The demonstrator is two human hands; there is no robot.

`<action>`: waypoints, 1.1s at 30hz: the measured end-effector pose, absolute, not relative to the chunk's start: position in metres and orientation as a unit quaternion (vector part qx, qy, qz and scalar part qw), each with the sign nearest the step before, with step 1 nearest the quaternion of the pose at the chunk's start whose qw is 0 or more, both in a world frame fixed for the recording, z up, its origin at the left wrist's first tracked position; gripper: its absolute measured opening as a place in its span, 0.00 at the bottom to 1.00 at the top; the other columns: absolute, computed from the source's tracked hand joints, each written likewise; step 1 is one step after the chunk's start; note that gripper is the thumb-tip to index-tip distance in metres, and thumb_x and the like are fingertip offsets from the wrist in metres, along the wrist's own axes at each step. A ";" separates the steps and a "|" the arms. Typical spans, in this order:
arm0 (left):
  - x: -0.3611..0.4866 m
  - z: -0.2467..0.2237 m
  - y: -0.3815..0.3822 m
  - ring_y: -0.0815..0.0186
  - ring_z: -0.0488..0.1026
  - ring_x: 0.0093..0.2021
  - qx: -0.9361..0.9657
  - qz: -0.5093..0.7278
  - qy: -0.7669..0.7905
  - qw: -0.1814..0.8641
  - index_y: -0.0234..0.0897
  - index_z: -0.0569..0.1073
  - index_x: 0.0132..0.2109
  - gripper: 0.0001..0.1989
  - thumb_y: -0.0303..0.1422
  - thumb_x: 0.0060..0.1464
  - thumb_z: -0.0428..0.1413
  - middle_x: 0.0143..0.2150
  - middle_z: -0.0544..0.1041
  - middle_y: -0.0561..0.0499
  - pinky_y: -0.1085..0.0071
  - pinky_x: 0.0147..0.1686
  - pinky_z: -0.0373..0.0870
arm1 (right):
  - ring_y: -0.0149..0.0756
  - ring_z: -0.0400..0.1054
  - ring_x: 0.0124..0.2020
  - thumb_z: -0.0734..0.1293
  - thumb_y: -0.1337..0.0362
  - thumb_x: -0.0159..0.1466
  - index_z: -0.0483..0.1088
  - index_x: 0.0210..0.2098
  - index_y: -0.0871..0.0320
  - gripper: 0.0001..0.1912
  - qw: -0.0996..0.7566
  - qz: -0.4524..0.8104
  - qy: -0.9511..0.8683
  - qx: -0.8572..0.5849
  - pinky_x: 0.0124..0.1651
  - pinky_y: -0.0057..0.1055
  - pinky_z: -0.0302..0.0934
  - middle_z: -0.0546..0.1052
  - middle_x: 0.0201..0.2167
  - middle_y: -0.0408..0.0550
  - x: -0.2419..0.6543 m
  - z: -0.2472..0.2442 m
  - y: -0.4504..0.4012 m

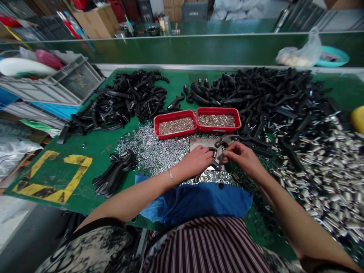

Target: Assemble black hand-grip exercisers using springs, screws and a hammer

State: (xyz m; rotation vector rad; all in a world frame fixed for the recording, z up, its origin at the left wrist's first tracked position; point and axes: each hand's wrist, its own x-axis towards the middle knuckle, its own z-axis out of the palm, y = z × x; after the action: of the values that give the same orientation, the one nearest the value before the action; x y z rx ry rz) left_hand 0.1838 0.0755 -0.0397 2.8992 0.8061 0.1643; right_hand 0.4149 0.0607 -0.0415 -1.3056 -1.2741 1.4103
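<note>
Over a small metal plate point(196, 143) in front of me, my left hand point(197, 161) is closed round a black curved plastic part point(216, 165). My right hand point(241, 157) is pinched at the right side of that part, thumb and forefinger together; whatever lies between those fingertips is too small to make out. Another black handle piece point(227, 139) lies just beyond the fingers. Loose metal rings point(214, 176) spread below the plate, beside a blue cloth point(199, 201) at the table's near edge.
Two red trays point(174, 133) of small metal pieces stand behind the plate. Silvery washers point(159, 151) cover the table to the left. Black handles form heaps point(125, 98) at back left and back right point(261, 87). Metal sleeves point(327, 170) pile at right. Several handles point(115, 174) lie near left.
</note>
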 end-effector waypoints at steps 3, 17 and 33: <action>0.174 -0.039 0.061 0.55 0.68 0.59 0.939 0.086 0.313 0.115 0.36 0.73 0.56 0.15 0.35 0.69 0.49 0.60 0.73 0.41 0.57 0.56 0.65 | 0.32 0.74 0.26 0.75 0.49 0.57 0.67 0.33 0.57 0.21 0.350 0.614 -0.501 -0.500 0.33 0.32 0.71 0.78 0.27 0.43 0.413 -0.041 0.050; 0.202 -0.018 0.068 0.63 0.76 0.42 0.712 0.279 0.400 0.504 0.38 0.76 0.40 0.06 0.35 0.63 0.58 0.39 0.80 0.49 0.63 0.47 0.73 | 0.30 0.62 0.20 0.65 0.45 0.66 0.68 0.39 0.57 0.20 0.266 0.652 -0.532 -0.470 0.23 0.30 0.61 0.75 0.28 0.44 0.420 -0.034 0.026; 0.230 -0.053 0.108 0.57 0.72 0.45 0.826 0.179 0.500 0.190 0.34 0.74 0.37 0.09 0.34 0.65 0.56 0.41 0.76 0.45 0.61 0.48 0.64 | 0.43 0.71 0.31 0.67 0.54 0.64 0.68 0.41 0.55 0.12 0.238 0.180 -0.686 -0.664 0.32 0.36 0.62 0.77 0.34 0.51 0.484 -0.056 0.034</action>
State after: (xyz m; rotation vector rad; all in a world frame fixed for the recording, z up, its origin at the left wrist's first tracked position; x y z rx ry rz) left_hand 0.2299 0.1079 -0.0532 2.3204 1.4054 0.5027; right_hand 0.4837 0.0344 -0.0558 -1.8175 -1.8789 0.4929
